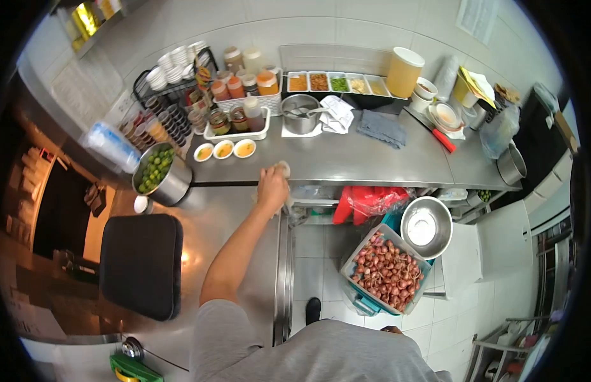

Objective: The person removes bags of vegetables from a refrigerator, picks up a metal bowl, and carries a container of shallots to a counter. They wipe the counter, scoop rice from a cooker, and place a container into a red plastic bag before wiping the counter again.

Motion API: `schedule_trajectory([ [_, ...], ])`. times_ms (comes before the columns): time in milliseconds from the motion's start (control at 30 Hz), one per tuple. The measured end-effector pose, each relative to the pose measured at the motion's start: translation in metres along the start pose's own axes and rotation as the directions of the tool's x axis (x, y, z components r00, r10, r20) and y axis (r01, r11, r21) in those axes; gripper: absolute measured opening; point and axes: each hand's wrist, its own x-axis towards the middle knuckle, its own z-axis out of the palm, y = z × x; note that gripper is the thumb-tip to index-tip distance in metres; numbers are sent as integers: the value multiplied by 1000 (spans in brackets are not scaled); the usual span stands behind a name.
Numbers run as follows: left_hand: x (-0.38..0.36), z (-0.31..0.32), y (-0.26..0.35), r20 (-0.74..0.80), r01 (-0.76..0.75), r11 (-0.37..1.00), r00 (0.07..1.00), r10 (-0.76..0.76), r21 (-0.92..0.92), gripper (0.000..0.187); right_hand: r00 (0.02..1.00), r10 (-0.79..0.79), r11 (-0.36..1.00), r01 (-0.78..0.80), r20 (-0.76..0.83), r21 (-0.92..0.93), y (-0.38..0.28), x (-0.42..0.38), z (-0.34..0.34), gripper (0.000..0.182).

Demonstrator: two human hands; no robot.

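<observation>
My left arm reaches forward to the front edge of the steel counter. My left hand is closed on a pale cloth, part of which shows past the fingers. Much of it is hidden under the hand. Three small white bowls of orange-yellow sauce stand a little beyond the hand, to its left. A steel pot with utensils in it sits farther back. I cannot see my right hand.
A pot of green limes and a black board are at left. Sauce bottles and topping trays line the back. A grey cloth and red-handled knife lie right. Below are a shallot bin and steel bowl.
</observation>
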Motion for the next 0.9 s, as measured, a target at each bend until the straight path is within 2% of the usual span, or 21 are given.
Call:
schedule_trajectory([
  [33, 13, 1, 7, -68, 0, 1000, 998, 0, 6, 36, 986, 169, 977, -166, -7, 132, -12, -5, -6, 26],
  [100, 45, 7, 14, -205, 6, 1000, 979, -3, 13, 36, 871, 491, 795, -439, -20, 419, -119, -27, -55, 27],
  [133, 59, 29, 4, -181, 58, 998, 982, -62, -29, 37, 870, 493, 768, -429, -13, 476, -113, -24, -51, 28],
  [200, 72, 48, 16, -124, -7, 1000, 992, 5, -9, 37, 868, 497, 705, -406, 3, 582, -105, -18, -45, 29],
  [333, 75, 73, 65, 25, -198, 978, 979, 200, -60, 39, 906, 423, 812, -391, 25, 433, -118, -7, -43, 33],
  [433, 85, 83, 85, 44, -257, 954, 963, 267, -154, 42, 928, 369, 873, -364, 47, 325, -121, 7, -43, 35],
  [467, 92, 89, 87, -48, -130, 966, 991, 123, -221, 43, 921, 387, 830, -368, 42, 419, -120, 13, -44, 34],
  [533, 111, 100, 87, -183, 105, 920, 965, -185, -378, 44, 921, 389, 768, -322, -4, 554, -118, 14, -48, 33],
  [567, 117, 101, 92, -171, 92, 937, 973, -157, -338, 44, 920, 391, 730, -294, -23, 617, -124, 16, -51, 32],
  [600, 124, 103, 98, -158, 82, 951, 978, -134, -298, 45, 876, 482, 665, -368, 3, 650, -129, 19, -53, 28],
  [633, 130, 105, 103, -145, 73, 963, 983, -114, -259, 46, 881, 472, 684, -365, -2, 631, -124, 18, -51, 28],
  [667, 138, 107, 107, -60, 57, 981, 996, -69, -186, 46, 887, 461, 705, -360, -9, 611, -116, 20, -49, 27],
  [767, 145, 115, 116, 80, -45, 982, 995, 60, -186, 49, 875, 485, 717, -387, -16, 580, -104, 20, -47, 26],
  [800, 145, 117, 119, 81, -47, 975, 995, 66, -215, 48, 865, 501, 703, -401, -8, 587, -106, 18, -49, 26],
  [900, 126, 112, 117, 61, -228, 969, 970, 233, -91, 48, 858, 514, 682, -402, -9, 611, -98, 15, -45, 27],
])
